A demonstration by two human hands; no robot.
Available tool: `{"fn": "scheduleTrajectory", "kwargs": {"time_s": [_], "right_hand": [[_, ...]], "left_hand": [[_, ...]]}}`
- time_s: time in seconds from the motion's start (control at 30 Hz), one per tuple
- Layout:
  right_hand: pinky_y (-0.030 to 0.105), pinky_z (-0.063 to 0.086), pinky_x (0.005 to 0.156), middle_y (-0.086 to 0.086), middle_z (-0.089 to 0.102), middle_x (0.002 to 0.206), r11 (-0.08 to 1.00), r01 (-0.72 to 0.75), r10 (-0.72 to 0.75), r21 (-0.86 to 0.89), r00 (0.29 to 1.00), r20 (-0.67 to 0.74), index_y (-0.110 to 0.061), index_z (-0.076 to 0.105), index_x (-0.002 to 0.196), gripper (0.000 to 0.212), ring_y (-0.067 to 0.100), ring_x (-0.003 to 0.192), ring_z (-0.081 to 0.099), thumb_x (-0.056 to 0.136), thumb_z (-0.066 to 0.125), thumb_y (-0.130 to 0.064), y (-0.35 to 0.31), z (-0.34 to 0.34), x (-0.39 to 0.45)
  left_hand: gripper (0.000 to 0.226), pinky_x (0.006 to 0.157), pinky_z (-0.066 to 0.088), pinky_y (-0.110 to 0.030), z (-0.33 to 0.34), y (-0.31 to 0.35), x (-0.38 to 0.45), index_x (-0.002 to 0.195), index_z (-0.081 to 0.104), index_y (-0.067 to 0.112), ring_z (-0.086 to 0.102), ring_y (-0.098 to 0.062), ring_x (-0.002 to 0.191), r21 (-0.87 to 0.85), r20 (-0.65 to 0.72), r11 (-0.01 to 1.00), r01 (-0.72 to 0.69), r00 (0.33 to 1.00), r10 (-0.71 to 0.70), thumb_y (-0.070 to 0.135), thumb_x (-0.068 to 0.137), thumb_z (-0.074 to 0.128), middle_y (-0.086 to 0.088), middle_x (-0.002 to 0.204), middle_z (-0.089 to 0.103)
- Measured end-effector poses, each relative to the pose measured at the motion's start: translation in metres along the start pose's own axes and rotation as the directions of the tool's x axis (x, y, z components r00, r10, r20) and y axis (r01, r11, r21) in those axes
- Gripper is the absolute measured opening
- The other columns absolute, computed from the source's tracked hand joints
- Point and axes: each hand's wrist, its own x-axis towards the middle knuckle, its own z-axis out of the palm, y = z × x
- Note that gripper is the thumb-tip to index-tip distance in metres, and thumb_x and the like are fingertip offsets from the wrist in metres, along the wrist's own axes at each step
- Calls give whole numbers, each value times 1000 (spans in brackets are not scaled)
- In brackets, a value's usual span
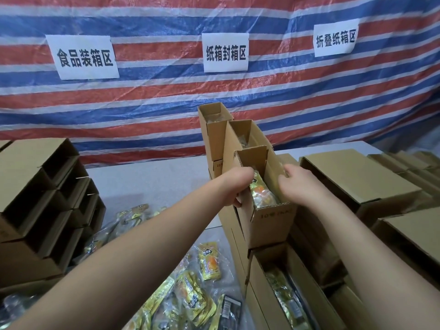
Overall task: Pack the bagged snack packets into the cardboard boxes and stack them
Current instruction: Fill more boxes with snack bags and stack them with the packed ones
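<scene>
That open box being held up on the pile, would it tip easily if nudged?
Probably yes: the open box sits high on a stepped stack, both hands gripping it. It likely feels light, holding thin snack packets. Its cardboard walls look stiff.

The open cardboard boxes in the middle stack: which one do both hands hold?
The third open box, marked "10" on its near end. The left hand and right hand grip its side walls; the others stand untouched.

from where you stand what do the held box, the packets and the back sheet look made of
Held box: brown corrugated cardboard, matte; a wavy edge shows at its rim.
Packets: glossy printed plastic film, likely inside clear bags; they glint.
Back sheet: probably woven plastic tarp, striped red, blue, white, with a slight sheen and creases.
</scene>
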Motion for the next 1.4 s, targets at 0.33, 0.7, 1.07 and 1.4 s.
{"fn": "scheduleTrajectory", "kwargs": {"time_s": [0.33,0.7,1.07,1.4], "right_hand": [[39,46,86,9,55,139,997,-64,64,39,998,6,-18,45,146,57,27,121,55,102,38,-53,-3,1,4],[39,51,85,7,59,133,994,-59,49,-92,993,-104,-19,49,140,54,27,114,58,100,41,-53,-11,-8,1],[22,42,61,-15,57,88,958,281,-251,55,918,-308,-33,55,97,12,3,79,54,99,51,-44,-115,8,-19],[29,45,65,-8,65,74,879,413,-397,240,911,-115,-22,64,82,27,13,77,61,96,51,-40,-242,100,-39]], "left_hand": [[65,108,41,-57,-13,-5,-4,154,26,21,37,-39,141,-14,17,1000,-6,1000,6,55,100,38,-10,159,32],[62,110,40,-54,-36,-13,-15,156,23,18,42,-35,138,-10,-42,999,-43,998,42,51,104,30,-13,156,36],[34,97,47,-40,-113,-43,-55,127,49,17,55,-23,112,22,-238,983,-180,954,180,38,102,38,-2,119,56],[24,89,49,-36,-225,-114,-113,99,61,13,63,-19,96,9,-482,962,-271,842,242,29,96,44,0,105,66]]}}
